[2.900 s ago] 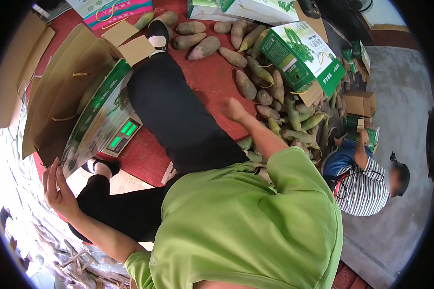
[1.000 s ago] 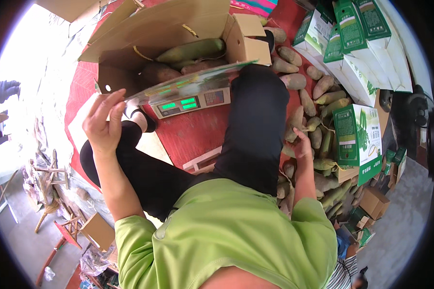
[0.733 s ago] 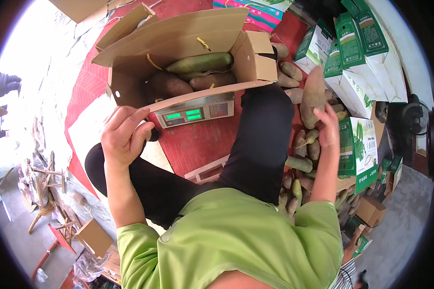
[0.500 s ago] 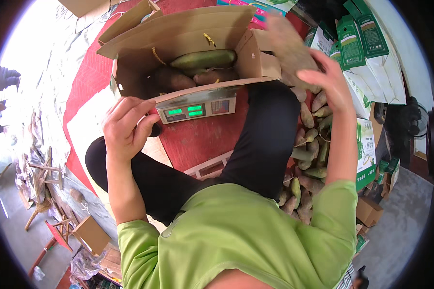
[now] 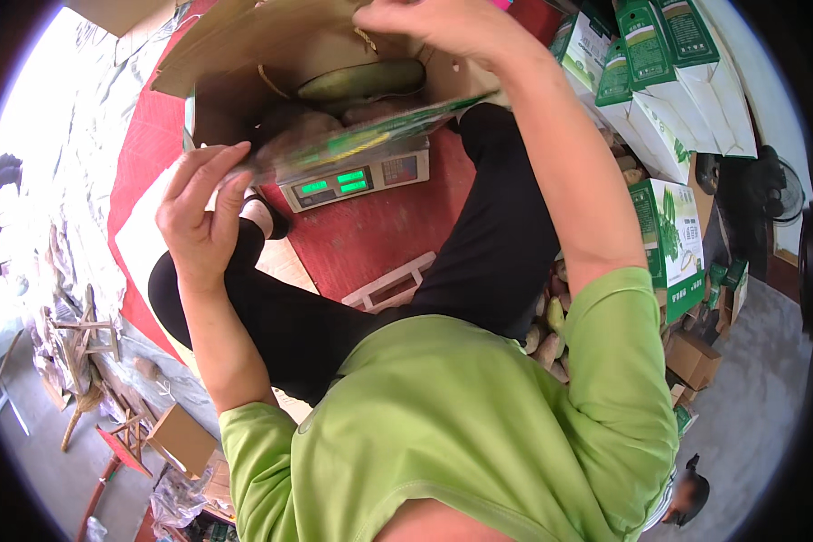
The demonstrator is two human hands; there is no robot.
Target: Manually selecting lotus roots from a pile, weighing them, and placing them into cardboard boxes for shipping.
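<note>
An uncovered cardboard box (image 5: 244, 45) with yellow rope handles sits on a digital scale (image 5: 402, 170) with a lit green display. Inside lie a long green radish (image 5: 361, 81) and several brown, soil-covered roots (image 5: 294, 135) in shadow. The near flap (image 5: 379, 134), printed green on its outer side, is blurred and partly hides them. My left hand (image 5: 194, 203) is closed at that flap's left corner, thumb against fingers. My right hand (image 5: 456, 27) reaches across the box, its fingers closed on the tall far flap near a rope handle.
Green and white carton bags (image 5: 646, 81) stand at the far right, with a printed carton (image 5: 677, 230) nearer. Roots (image 5: 546, 339) are piled beside my right leg. A red wooden stool (image 5: 388, 285) is between my legs. Cardboard boxes (image 5: 185, 438) lie at the lower left.
My right hand no longer holds the large brown root; it has moved left over the box to the far flap. The near flap has tilted up, showing its green side.
</note>
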